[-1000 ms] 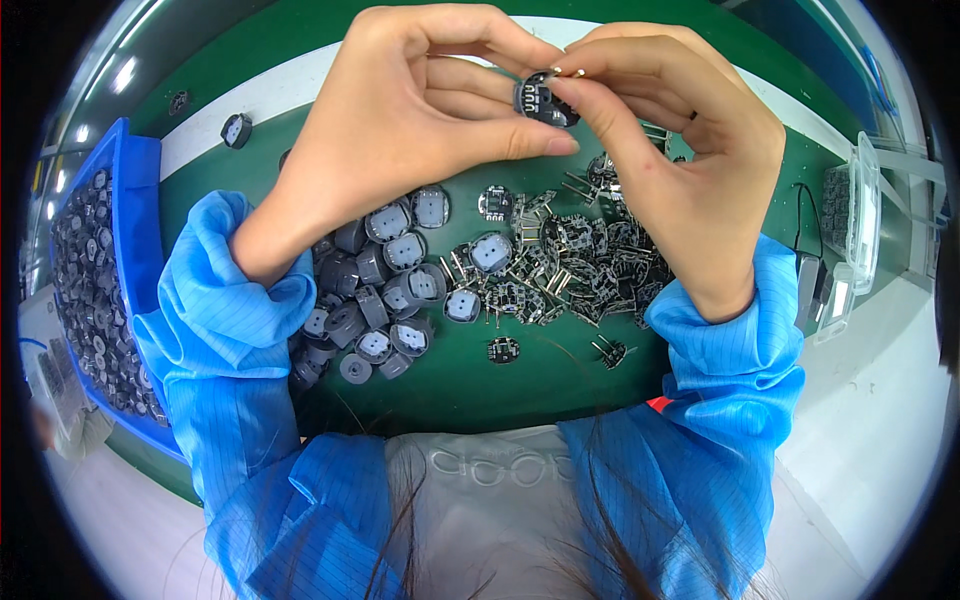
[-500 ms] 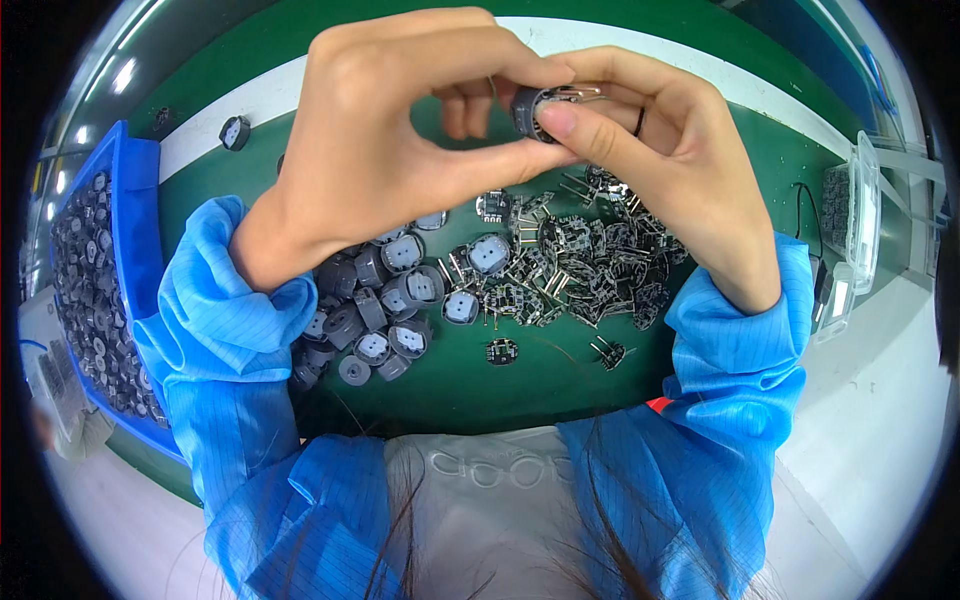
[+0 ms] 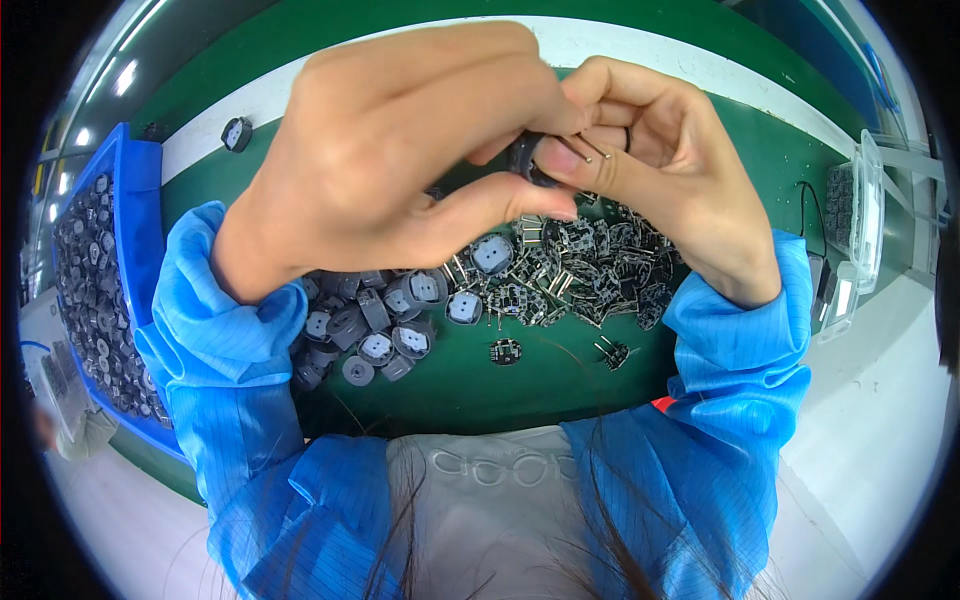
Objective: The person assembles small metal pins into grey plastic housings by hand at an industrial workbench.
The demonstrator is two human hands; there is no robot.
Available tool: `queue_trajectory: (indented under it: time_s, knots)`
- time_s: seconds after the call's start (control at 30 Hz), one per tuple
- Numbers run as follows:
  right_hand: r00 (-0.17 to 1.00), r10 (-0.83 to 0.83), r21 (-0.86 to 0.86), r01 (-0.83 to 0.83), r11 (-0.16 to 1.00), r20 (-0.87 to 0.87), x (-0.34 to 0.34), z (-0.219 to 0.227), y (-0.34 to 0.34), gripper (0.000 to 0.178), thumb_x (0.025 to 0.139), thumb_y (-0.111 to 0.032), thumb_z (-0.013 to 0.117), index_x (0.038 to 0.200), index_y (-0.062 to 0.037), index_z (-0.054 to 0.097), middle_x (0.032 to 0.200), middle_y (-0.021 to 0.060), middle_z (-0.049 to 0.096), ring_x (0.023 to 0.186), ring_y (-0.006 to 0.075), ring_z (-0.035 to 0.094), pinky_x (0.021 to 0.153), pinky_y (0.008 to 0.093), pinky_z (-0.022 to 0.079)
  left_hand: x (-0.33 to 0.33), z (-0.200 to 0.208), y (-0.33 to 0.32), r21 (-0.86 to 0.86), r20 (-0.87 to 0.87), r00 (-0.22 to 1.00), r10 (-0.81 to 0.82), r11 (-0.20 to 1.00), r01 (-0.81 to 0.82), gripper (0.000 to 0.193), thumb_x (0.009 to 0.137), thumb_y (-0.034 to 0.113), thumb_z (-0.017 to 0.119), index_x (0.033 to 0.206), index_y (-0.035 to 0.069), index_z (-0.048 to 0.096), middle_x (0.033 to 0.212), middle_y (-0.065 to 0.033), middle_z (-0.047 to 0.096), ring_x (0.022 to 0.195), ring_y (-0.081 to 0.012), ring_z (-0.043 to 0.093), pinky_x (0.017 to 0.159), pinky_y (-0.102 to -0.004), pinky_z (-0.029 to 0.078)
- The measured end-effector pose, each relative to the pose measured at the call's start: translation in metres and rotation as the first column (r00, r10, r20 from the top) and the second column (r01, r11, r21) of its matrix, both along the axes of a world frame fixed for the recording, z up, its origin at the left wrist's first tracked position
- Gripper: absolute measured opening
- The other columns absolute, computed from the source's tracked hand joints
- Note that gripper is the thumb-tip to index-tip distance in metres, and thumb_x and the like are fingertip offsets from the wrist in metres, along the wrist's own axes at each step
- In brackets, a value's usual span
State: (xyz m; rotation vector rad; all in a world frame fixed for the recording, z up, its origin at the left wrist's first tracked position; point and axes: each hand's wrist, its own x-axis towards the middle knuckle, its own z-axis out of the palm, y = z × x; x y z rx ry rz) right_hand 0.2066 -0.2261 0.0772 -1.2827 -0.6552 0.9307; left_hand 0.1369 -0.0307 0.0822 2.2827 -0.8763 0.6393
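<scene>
Lowered since earlier, both hands [image 3: 400, 150] [image 3: 680, 185] pinch a dark housing [image 3: 522, 158] — green tabletop [image 3: 540, 392] bare along its near edge [image 3: 480, 425].

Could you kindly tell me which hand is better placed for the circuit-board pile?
Probably the right hand: it appears nearer the board pile, whereas the left hand is nearer the grey housings. The right thumb, though, rests on a dark part.

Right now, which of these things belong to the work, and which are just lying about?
Seemingly part of it:
dark round part, in the fingers of the right hand;
loose grey housings;
pinned circuit boards;
blue bin of grey parts.

Apparently just lying about:
clear plastic container, far right;
black cable.
</scene>
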Motion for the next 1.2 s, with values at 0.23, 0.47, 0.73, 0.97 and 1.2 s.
queue_trajectory:
  time_s: [0.23,0.47,0.73,0.97,1.2]
  knots:
    - [0.997,0.007,-0.015,-0.008,1.000,-0.080,0.000,0.014,-0.003,0.026,0.093,-0.010,0.061,0.116,0.0018,0.058,0.101,0.0077,0.065,0.091,0.0122,0.064,0.081,0.0259,0.053,0.006,0.000,0.015,-0.065,-0.136,0.990,-0.027,0.998,0.019,0.050,0.059,0.029,0.089,0.095,-0.001,0.069,0.073,-0.0050,0.059,0.059,-0.0120,0.048,0.050,-0.0235,0.035]
    - [0.998,-0.061,0.000,0.061,0.998,-0.023,-0.003,0.007,-0.002,0.027,0.092,-0.010,0.062,0.116,0.0022,0.058,0.100,0.0064,0.064,0.088,0.0119,0.063,0.078,0.0264,0.052,0.011,0.001,0.017,-0.038,-0.113,0.991,-0.069,0.997,0.065,0.049,0.060,0.027,0.088,0.095,-0.001,0.070,0.080,-0.0077,0.060,0.068,-0.0154,0.055,0.055,-0.0249,0.042]
    - [1.000,0.014,-0.075,-0.012,0.997,0.027,0.005,0.001,-0.003,0.019,0.091,-0.008,0.064,0.107,-0.0009,0.057,0.101,0.0046,0.062,0.093,0.0092,0.060,0.081,0.0243,0.049,0.010,0.006,0.016,0.044,-0.083,0.993,-0.087,0.995,0.091,0.048,0.058,0.025,0.087,0.094,-0.003,0.070,0.088,-0.0107,0.061,0.078,-0.0205,0.060,0.062,-0.0285,0.048]
    - [0.997,0.021,-0.029,-0.019,0.999,0.075,0.000,-0.003,-0.004,0.013,0.091,-0.008,0.064,0.096,-0.0040,0.052,0.101,0.0041,0.062,0.091,0.0071,0.058,0.080,0.0222,0.048,0.005,0.006,0.012,0.023,-0.145,0.984,-0.099,0.994,0.104,0.048,0.056,0.022,0.088,0.094,-0.003,0.071,0.089,-0.0118,0.062,0.078,-0.0215,0.061,0.061,-0.0287,0.048]
    - [0.880,-0.143,-0.217,0.265,0.940,0.453,0.005,-0.010,0.000,0.024,0.090,-0.016,0.068,0.108,-0.0030,0.062,0.091,0.0035,0.065,0.086,0.0101,0.061,0.071,0.0245,0.048,0.032,-0.002,0.044,0.186,-0.361,0.932,0.039,0.982,0.031,0.042,0.078,0.027,0.076,0.116,0.009,0.068,0.114,-0.0108,0.063,0.103,-0.0221,0.061,0.082,-0.0310,0.050]
